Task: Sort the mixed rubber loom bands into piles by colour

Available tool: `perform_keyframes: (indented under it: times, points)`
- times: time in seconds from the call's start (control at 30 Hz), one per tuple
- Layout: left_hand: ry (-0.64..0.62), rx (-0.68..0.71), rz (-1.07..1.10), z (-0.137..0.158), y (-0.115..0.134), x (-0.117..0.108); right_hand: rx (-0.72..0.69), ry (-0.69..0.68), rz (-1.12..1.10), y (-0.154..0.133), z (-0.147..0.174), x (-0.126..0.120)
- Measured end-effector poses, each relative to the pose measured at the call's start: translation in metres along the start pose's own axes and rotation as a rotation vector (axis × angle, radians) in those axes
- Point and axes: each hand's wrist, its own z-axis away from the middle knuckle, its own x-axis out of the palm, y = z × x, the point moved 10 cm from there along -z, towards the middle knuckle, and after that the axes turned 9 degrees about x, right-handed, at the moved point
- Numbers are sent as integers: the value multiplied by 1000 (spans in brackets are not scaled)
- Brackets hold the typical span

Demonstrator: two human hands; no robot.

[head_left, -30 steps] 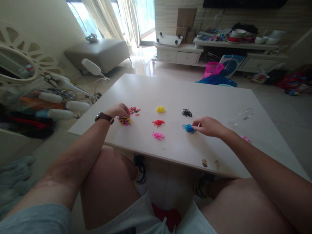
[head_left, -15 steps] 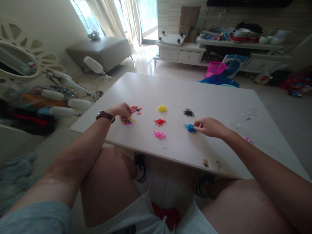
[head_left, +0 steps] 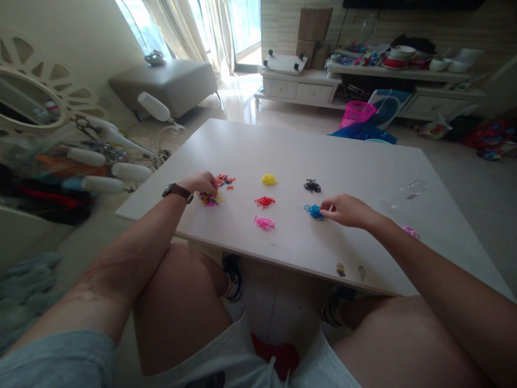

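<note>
My left hand (head_left: 204,183), with a brown-strapped watch (head_left: 177,191) at the wrist, has its fingers curled down over a mixed-colour pile of small rubber bands (head_left: 209,199). Just beyond its fingertips lies a loose heap of red and dark pieces (head_left: 225,180). My right hand (head_left: 343,210) has thumb and finger drawn together at the right edge of a blue rubber band pile (head_left: 314,211); what sits between the fingertips is too small to make out. Yellow bands (head_left: 269,179), red bands (head_left: 265,202), pink bands (head_left: 264,223) and black bands (head_left: 312,186) lie in separate heaps.
The white table (head_left: 250,145) carries a clear plastic piece (head_left: 416,187), a pink item (head_left: 411,232) partly behind my right forearm, and a small yellow-and-blue figure sticker (head_left: 341,269) near the front edge. A white lamp-like stand (head_left: 133,172) is beside the left edge.
Both hands stay nearly still over their piles. My left fingers shift very slightly, and the whole view tilts a little.
</note>
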Motion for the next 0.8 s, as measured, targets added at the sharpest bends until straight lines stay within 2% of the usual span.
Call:
perform_keyframes:
  times: [0.23, 0.8]
  points:
    - [137, 1, -13, -6, -7, -17, -5, -8, -13, -2, 1, -1]
    - [268, 62, 125, 2, 6, -28, -19, -10, -15, -4, 1, 1]
